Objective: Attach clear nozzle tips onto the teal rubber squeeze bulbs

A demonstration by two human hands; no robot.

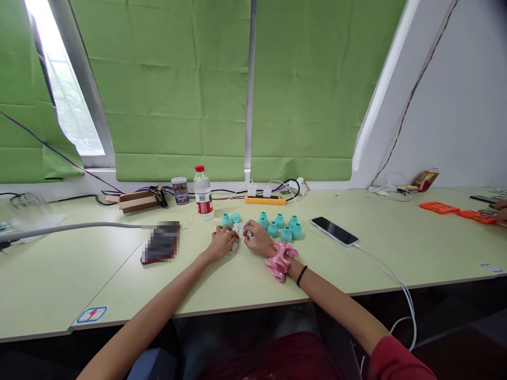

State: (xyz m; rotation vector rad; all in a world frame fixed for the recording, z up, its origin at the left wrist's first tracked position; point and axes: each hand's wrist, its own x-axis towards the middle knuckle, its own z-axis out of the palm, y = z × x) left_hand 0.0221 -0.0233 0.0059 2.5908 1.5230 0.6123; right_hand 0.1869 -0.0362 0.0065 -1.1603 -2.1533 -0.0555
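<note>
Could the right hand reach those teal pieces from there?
Probably yes: the teal pieces stand close beside the right hand, with nothing visible blocking them, though it seems busy with a small white part.

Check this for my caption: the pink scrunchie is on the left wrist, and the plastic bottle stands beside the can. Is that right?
The side is wrong: the head view shows the pink scrunchie on the wrist of the right hand. The plastic bottle stands beside the can.

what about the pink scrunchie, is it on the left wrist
No, the pink scrunchie is worn just behind the right hand, with a black band farther up that arm.
</note>
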